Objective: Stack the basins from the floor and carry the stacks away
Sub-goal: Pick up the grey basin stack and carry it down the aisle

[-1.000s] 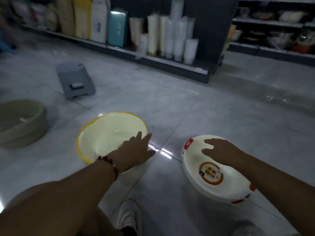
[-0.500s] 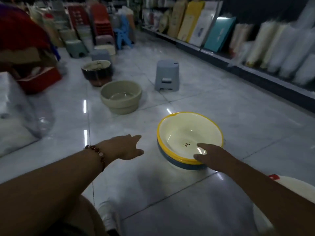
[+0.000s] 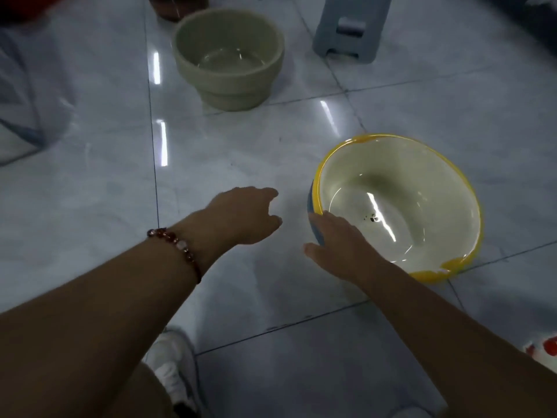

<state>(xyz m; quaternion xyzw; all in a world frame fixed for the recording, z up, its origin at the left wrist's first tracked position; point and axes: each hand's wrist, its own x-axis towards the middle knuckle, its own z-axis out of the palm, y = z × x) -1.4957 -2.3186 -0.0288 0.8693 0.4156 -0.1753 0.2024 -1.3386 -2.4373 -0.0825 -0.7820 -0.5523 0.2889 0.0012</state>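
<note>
A round cream plastic basin with a yellow rim sits on the glossy grey tiled floor at about three o'clock from the middle of the view, with a blue band showing under its rim on the near-left side. A few dark specks lie on its bottom. The right hand rests on the basin's near-left rim, fingers fairly straight and reaching over the edge; whether they curl round the rim cannot be told. The left hand hovers over bare floor just left of the basin, at roughly nine o'clock from it, loosely spread and holding nothing, a red bead bracelet on its wrist. At twelve o'clock, well apart, stands a deep olive-green plastic basin with a stepped foot, upright. A grey plastic stool stands at one o'clock. A white shoe shows at six o'clock.
</note>
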